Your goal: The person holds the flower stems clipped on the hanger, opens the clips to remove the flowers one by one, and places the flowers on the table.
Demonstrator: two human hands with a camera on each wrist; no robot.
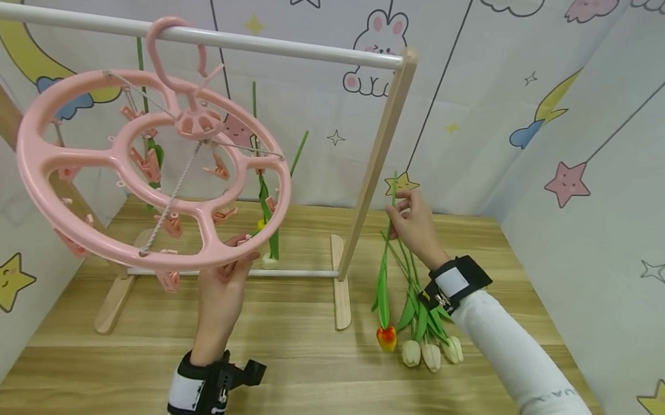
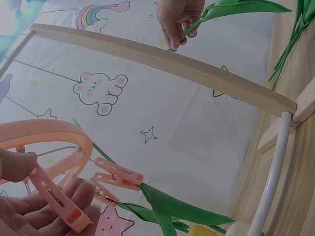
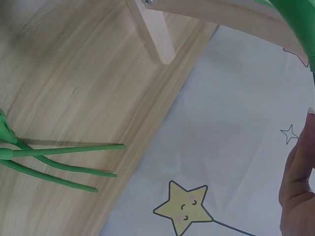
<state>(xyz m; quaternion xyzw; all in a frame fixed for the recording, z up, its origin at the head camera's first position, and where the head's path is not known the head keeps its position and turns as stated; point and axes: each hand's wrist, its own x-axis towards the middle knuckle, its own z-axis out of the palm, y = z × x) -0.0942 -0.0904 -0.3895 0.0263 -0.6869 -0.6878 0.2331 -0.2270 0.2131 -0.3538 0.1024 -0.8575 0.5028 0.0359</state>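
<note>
My left hand (image 1: 225, 281) is raised under the near rim of a round pink clip hanger (image 1: 180, 260). In the left wrist view its thumb and fingers hold a pink clothespin (image 2: 60, 200). Over on the right, my right hand (image 1: 417, 228) pinches the green stem of an orange-red tulip (image 1: 386, 339), whose bloom points downward. White tulips (image 1: 431, 357) lie on the table just below that hand. Beyond my left hand, a yellow tulip (image 1: 261, 224) and a white tulip (image 1: 269, 261) hang head down; pink clips (image 2: 118, 174) grip stems there.
The hanger hooks over a white rod (image 1: 305, 45) of a stand with wooden legs (image 1: 377, 163). A lower white bar (image 1: 296, 273) crosses near the table. Another stem hangs at the hanger's far left. Printed cloth (image 1: 317, 98) surrounds the wooden table (image 1: 293, 355).
</note>
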